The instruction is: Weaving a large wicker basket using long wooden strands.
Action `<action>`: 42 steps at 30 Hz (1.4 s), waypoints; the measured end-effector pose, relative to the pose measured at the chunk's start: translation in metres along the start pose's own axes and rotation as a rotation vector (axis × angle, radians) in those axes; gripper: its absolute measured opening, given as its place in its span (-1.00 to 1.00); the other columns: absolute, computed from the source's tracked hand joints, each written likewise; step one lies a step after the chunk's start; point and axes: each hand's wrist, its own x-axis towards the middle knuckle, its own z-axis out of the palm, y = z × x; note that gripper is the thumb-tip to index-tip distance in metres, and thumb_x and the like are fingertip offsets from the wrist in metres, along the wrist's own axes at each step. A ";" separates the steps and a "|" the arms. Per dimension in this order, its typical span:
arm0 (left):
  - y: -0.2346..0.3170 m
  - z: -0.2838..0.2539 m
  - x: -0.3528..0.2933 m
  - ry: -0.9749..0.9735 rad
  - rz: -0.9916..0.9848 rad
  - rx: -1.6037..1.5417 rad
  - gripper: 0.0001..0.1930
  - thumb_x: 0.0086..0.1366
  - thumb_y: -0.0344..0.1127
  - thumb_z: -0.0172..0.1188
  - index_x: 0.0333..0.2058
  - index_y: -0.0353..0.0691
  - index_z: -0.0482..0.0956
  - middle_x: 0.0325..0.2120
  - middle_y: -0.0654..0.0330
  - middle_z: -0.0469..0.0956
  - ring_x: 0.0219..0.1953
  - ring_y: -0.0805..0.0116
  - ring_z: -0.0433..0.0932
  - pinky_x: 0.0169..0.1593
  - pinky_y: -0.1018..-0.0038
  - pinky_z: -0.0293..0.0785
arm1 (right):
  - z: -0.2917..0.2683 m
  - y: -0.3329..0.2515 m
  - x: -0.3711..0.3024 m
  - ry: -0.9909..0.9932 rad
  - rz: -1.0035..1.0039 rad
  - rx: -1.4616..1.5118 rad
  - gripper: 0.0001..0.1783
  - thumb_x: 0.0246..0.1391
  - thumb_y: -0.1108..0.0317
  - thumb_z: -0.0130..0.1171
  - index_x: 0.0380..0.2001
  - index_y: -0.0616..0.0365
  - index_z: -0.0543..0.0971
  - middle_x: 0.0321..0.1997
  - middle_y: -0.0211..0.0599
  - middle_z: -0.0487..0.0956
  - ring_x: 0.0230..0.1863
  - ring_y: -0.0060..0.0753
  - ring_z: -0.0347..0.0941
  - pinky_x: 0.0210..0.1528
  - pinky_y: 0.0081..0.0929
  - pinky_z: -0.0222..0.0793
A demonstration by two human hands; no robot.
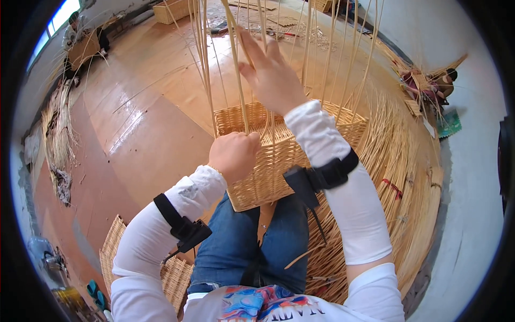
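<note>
A rectangular wicker basket (263, 182) rests on my knees, with tall upright rods rising from its woven walls. At its near left rim my left hand (234, 155) is closed, thumb and forefinger pinching the foot of a wicker rod (240, 91). Above the basket my right hand (274, 78) is raised beside that same rod, its fingers stretched and apart. A thin strand runs near its thumb and forefinger; whether the hand touches it I cannot tell.
Loose wicker rods (391, 155) lie heaped on my right. A woven panel (174, 279) is beside my left leg, near green-handled scissors (96, 294). Another bundle (59, 134) lies along the left wall. Two people work farther off, and a finished basket (173, 12) stands at the back.
</note>
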 end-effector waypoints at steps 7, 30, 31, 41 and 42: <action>-0.042 -0.009 -0.006 0.022 -0.006 0.012 -0.75 0.29 -0.11 0.07 -0.42 -0.16 0.54 -0.52 0.06 0.57 -0.36 -0.01 0.58 -0.27 0.14 0.47 | -0.015 -0.001 -0.069 0.634 0.494 0.833 -0.26 0.38 0.27 -0.16 0.45 -0.25 -0.26 -0.49 -0.30 0.46 -0.49 -0.33 0.44 -0.32 -0.30 0.54; 0.001 -0.008 -0.022 0.316 -0.014 -0.580 -0.69 0.32 -0.10 0.19 -0.33 -0.28 0.58 -0.54 0.14 0.57 -0.43 0.38 0.53 -0.25 0.41 0.40 | 0.011 -0.015 -0.181 0.701 0.651 1.287 -0.32 0.41 0.33 -0.23 0.43 -0.08 -0.27 -0.27 -0.11 0.54 -0.24 -0.26 0.56 -0.07 -0.29 0.51; -0.003 -0.001 -0.017 0.316 -0.020 -0.585 -0.69 0.32 -0.10 0.19 -0.33 -0.28 0.58 -0.54 0.14 0.57 -0.43 0.38 0.53 -0.25 0.41 0.40 | 0.007 -0.017 -0.186 0.699 0.623 1.272 -0.33 0.40 0.34 -0.19 0.42 -0.05 -0.22 -0.25 -0.11 0.54 -0.21 -0.25 0.55 -0.06 -0.29 0.50; -0.008 0.026 -0.004 0.250 -0.045 -0.564 -0.65 0.32 0.00 0.15 -0.40 -0.19 0.59 -0.58 0.22 0.58 -0.45 0.29 0.50 0.01 0.31 0.15 | -0.050 -0.029 -0.094 0.431 -0.063 0.114 -0.48 0.24 0.51 -0.03 0.27 0.16 0.22 0.01 0.00 0.50 -0.02 -0.20 0.53 0.00 -0.39 0.45; -0.008 0.027 -0.005 0.269 -0.088 -0.514 -0.62 0.33 0.04 0.11 -0.44 -0.17 0.58 -0.57 0.20 0.60 -0.45 0.22 0.52 0.04 0.26 0.11 | -0.042 -0.034 -0.059 0.463 -0.116 -0.164 -0.42 0.22 0.51 -0.01 0.31 0.17 0.19 0.03 0.02 0.48 -0.02 -0.19 0.53 0.00 -0.38 0.44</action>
